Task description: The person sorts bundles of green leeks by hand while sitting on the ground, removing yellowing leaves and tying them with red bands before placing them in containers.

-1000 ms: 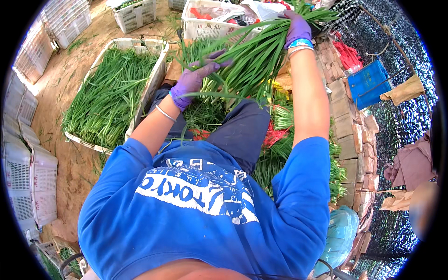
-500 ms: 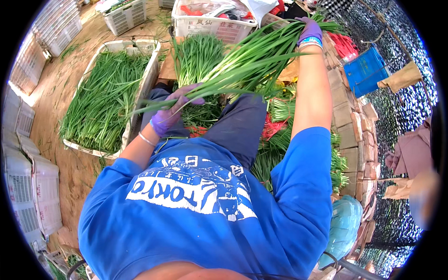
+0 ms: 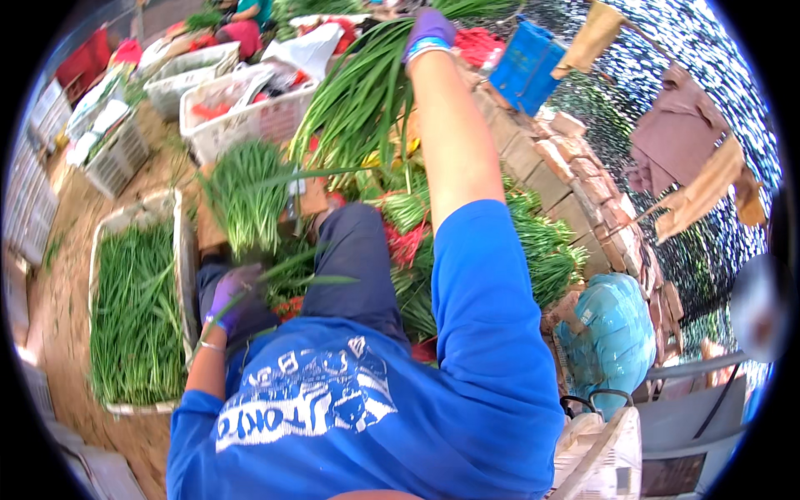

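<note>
My right hand [image 3: 429,37], in a purple glove, is stretched far forward and closed around a large bunch of chives [image 3: 358,92], whose long leaves hang down toward me. Low over my left thigh, my left hand [image 3: 236,297], also gloved in purple, is closed on a few loose chive leaves; its fingers are partly blurred. A pile of chives [image 3: 246,187] rests on a brown board [image 3: 208,225] in front of my knees. To my left stands a white crate [image 3: 178,283] filled with chives [image 3: 133,308].
Tied chive bundles [image 3: 542,250] lie at my right beside a brick edging [image 3: 575,183]. Ahead stand a white crate [image 3: 217,142] with bags and red items, and further crates [image 3: 121,158]. A blue container [image 3: 527,67] and a light-blue bag [image 3: 612,325] are to the right.
My right hand has carried the chive bunch forward, away from my left hand. The left hand has drawn back toward my thigh with a few leaves. The view has turned to the right.
</note>
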Action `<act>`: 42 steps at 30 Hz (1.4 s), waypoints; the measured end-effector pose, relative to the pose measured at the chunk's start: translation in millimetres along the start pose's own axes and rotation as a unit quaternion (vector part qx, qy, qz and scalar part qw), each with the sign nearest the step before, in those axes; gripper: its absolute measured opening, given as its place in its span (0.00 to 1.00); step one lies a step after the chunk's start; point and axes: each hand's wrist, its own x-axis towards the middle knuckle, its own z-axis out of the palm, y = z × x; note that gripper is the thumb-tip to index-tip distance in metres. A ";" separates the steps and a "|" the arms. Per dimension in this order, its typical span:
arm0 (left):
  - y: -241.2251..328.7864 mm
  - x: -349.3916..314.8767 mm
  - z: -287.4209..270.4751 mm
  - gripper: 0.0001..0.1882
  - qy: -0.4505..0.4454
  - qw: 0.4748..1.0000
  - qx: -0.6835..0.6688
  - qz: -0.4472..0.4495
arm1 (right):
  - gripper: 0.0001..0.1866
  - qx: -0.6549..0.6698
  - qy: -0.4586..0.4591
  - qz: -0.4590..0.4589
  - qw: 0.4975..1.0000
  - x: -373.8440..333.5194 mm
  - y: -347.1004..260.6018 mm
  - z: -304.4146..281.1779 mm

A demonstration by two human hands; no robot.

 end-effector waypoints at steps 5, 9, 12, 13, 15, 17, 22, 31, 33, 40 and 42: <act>52.2 80.0 -24.5 0.50 -0.217 0.935 0.087 -0.266 | 0.19 0.301 0.124 0.236 0.916 -54.4 -56.7 -81.0; 113.4 152.4 -9.0 0.54 0.022 0.890 -0.392 -0.231 | 0.25 0.523 0.152 0.208 0.812 -68.4 -95.1 -88.7; 126.6 211.7 0.8 0.55 0.272 0.876 -0.364 -0.165 | 0.22 0.559 0.141 0.226 0.785 -82.7 -125.7 -88.4; 123.8 226.8 2.8 0.47 0.325 0.856 -0.369 -0.160 | 0.20 0.604 0.157 0.185 0.759 -90.4 -137.4 -84.9; 130.3 238.8 9.1 0.31 0.386 0.832 -0.346 -0.199 | 0.19 0.596 0.152 0.221 0.757 -91.5 -146.6 -90.5; 99.6 237.6 22.4 0.14 0.422 0.840 -0.235 -0.248 | 0.19 0.629 0.162 0.180 0.739 -75.2 -153.0 -80.3; 88.4 200.7 11.2 0.11 0.340 0.788 -0.443 -0.261 | 0.15 0.581 0.234 0.017 0.779 -58.9 -158.9 -15.8; 110.5 84.1 -75.4 0.18 0.062 0.509 -0.807 -0.292 | 0.26 0.551 -0.135 0.090 0.819 -94.5 -128.0 31.3; 96.4 61.6 -100.4 0.17 0.089 0.604 -0.724 -0.321 | 0.23 0.523 -0.159 0.117 0.829 -109.1 -131.3 30.0; 111.3 -27.1 -156.3 0.12 0.225 0.749 -0.483 -0.395 | 0.17 0.539 -0.255 0.182 0.782 -68.4 -129.5 117.5; 94.6 -67.7 -178.8 0.15 0.317 0.790 -0.322 -0.415 | 0.18 0.515 -0.272 0.039 0.812 -28.2 -89.8 124.4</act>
